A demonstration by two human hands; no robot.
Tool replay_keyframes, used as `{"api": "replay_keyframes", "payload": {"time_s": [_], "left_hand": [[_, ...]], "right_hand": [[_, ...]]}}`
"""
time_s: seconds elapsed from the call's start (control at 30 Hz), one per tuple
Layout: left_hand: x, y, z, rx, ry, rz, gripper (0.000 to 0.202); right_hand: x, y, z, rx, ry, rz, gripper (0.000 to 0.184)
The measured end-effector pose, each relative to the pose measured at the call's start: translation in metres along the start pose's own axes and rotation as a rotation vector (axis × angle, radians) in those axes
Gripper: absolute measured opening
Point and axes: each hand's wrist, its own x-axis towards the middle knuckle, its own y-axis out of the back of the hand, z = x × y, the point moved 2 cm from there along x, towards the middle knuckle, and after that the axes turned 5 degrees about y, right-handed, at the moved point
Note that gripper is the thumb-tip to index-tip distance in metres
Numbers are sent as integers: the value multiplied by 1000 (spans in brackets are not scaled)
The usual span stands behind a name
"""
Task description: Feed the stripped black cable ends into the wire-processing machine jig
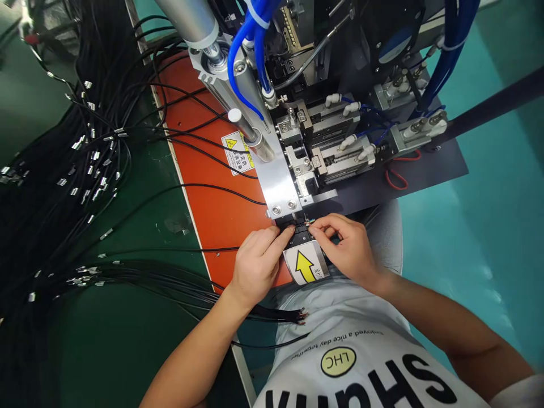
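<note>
My left hand is closed, with thumb and index finger pressed down at the black slotted fixture on the machine's near end. A black cable runs from the left under this hand; its stretch beneath the fingers is hidden. On the other side of the fixture, my right hand pinches the thin wire ends between thumb and index finger. Their tips are too small to make out fully. Just below the fixture is a white label with a yellow arrow.
The machine has a metal plate, pneumatic cylinders and blue air hoses above my hands. An orange board lies left of it. Black cables with silvery ends heap on the green table; a cable bundle reaches my lap.
</note>
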Motion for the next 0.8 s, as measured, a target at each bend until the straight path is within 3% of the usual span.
{"api": "replay_keyframes", "payload": {"time_s": [0.13,0.23,0.33,0.47,0.57,0.67,0.8], "left_hand": [[-2,-1,-1,26,-7,13,40],[-2,-2,-2,39,-8,23,40],[-2,-2,-2,47,-5,22,39],[-2,-1,-2,39,-4,22,37],[-2,-1,-1,31,1,27,37],[-1,-1,-1,22,4,31,36],[-1,-2,-2,26,3,31,36]], "right_hand": [[6,11,-16,-432,365,-3,15],[11,16,-21,-529,472,-51,16],[17,16,-12,-382,371,-104,14],[19,6,14,94,102,-124,7],[16,0,27,344,-85,-151,12],[16,0,27,455,-213,-204,23],[20,-2,22,522,-257,-217,32]]}}
